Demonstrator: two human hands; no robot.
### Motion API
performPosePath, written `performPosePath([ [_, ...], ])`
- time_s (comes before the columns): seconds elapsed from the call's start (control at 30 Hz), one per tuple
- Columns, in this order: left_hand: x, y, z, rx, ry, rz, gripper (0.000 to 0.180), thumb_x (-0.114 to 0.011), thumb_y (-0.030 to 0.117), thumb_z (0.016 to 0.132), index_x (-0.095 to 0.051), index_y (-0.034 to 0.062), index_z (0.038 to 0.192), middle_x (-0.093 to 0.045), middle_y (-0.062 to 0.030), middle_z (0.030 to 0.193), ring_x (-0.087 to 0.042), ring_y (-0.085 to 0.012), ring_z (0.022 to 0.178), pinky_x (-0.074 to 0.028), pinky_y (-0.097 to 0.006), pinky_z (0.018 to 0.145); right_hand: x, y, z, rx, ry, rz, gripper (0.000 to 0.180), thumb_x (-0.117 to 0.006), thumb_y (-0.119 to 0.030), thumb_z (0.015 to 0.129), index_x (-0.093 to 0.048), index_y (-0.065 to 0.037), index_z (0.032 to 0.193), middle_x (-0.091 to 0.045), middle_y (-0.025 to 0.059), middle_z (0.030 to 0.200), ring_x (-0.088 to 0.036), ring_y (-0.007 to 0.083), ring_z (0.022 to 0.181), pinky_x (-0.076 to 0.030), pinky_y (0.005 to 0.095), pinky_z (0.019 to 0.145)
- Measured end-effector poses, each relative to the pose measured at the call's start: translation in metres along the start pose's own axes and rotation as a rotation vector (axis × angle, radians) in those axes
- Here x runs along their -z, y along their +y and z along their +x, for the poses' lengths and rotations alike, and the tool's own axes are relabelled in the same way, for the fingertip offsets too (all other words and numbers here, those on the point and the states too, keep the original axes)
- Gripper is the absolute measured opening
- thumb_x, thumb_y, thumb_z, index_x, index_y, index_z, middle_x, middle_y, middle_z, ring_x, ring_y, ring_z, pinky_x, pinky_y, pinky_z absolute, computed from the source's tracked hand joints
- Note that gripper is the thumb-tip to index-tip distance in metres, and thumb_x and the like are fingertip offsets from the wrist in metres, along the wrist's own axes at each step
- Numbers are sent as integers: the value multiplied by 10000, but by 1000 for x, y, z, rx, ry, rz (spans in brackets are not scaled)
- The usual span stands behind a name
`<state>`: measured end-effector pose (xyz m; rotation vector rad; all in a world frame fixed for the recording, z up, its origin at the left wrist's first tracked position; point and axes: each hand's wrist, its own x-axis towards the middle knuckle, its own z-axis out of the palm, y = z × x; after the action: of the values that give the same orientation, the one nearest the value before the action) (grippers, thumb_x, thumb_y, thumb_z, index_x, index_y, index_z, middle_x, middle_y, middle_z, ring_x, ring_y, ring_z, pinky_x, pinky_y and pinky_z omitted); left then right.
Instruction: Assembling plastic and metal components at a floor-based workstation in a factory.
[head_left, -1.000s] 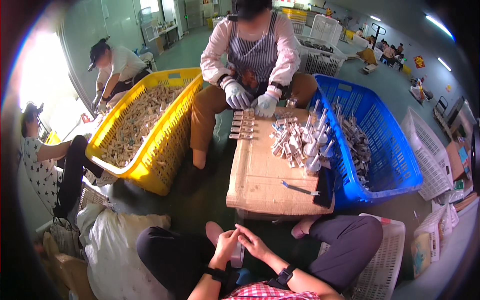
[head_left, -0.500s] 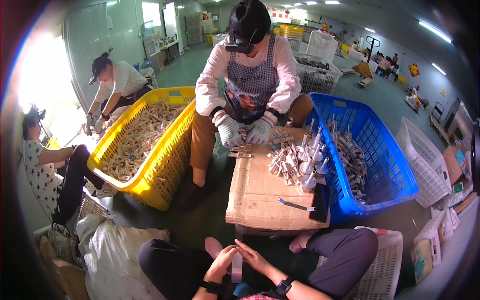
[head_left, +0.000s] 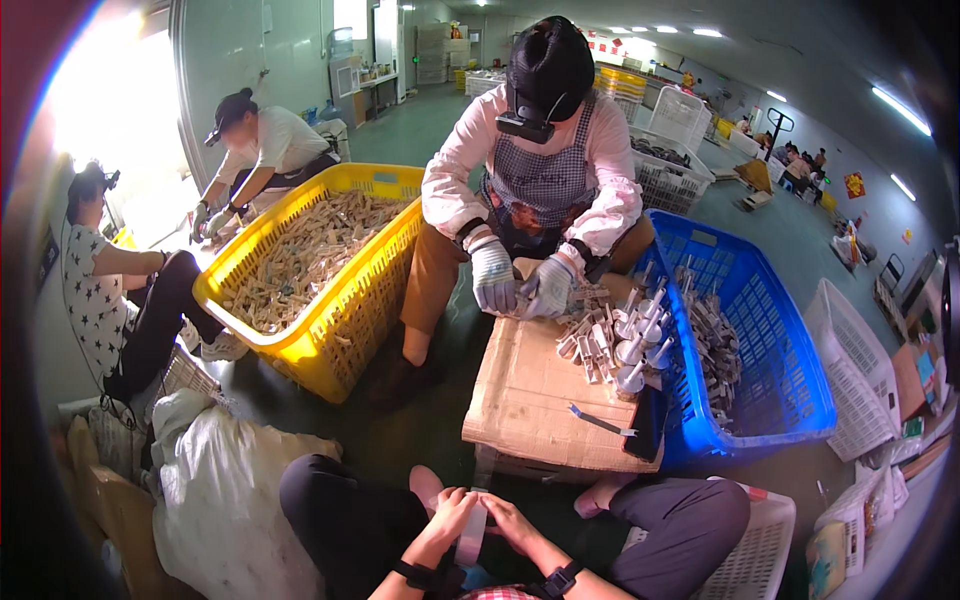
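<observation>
Low in front of me, my left hand [head_left: 454, 514] and my right hand [head_left: 509, 522] are both closed at a pale, translucent strip [head_left: 470, 541], which hangs between them; its exact kind is unclear. Beyond my hands stands a cardboard box [head_left: 520, 390]. On its top lie a pile of wooden clips [head_left: 588, 350], several white pieces with round bases and upright stems [head_left: 630, 350], and a slim blue-and-grey tool with a forked end [head_left: 600, 420]. A dark flat object [head_left: 647, 428] rests at its right edge. Across the box, a co-worker's gloved hands [head_left: 520, 285] are together, their contents hidden.
A yellow crate [head_left: 330, 330] full of wooden pieces stands left of the box. To its right is a blue crate [head_left: 770, 350] with clips. A white sack [head_left: 235, 490] lies at my left; a white basket [head_left: 760, 540] is by my right knee. Two other people sit far left.
My right hand's fingers have gone from stretched out to bent at the strip. The co-worker's gloved hands have lifted and shifted over the box edge. The whole view has turned slightly left.
</observation>
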<state>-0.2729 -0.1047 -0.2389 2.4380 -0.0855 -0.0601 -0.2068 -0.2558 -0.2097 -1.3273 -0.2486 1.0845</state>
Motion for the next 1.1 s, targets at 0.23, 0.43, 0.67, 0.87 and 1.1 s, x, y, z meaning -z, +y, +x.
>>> performPosePath([
  [0.23, 45, 63, -15, 504, 201, -438, 684, -560, 432, 810, -380, -77, 1231, -360, -290, 1226, -454, -358, 1075, -414, -366, 876, -3, -7, -6, -6, -22, 73, 439, -371, -416, 912, -458, -129, 1233, -423, 51, 1266, -372, 199, 1197, -360, 457, 921],
  [0.43, 54, 84, -34, 414, 121, -568, 741, -648, 345, 778, -300, -106, 1252, -544, -252, 1006, -583, -280, 891, -482, -325, 741, -1, 3, 0, 19, -20, 132, 427, -361, -441, 913, -489, -155, 1202, -448, 46, 1227, -441, 195, 1116, -430, 394, 866],
  [0.67, 53, 78, -41, 480, 10, -973, 359, -534, 188, 886, -425, -86, 1091, -616, -143, 897, -621, -173, 817, -505, -268, 692, -4, -4, -5, 5, 6, 173, 456, -387, -424, 906, -462, -112, 1230, -466, 75, 1201, -437, 194, 1135, -419, 428, 884],
  [0.87, 67, 89, -33, 413, 25, -700, 314, -574, 216, 859, -496, -52, 1003, -606, -95, 783, -583, -135, 723, -465, -255, 635, -9, -19, 1, 181, 141, 207, 423, -467, -337, 892, -379, -102, 1232, -487, 87, 1149, -475, 164, 1070, -425, 333, 858],
  [1.1, 79, 75, -15, 175, 9, -430, 301, -657, 61, 704, -531, -29, 962, -581, -139, 889, -585, -231, 821, -460, -315, 720, -21, -59, -24, 201, 154, 326, 381, -567, -303, 848, -469, -18, 1082, -532, 70, 1060, -520, 137, 975, -423, 292, 830],
])
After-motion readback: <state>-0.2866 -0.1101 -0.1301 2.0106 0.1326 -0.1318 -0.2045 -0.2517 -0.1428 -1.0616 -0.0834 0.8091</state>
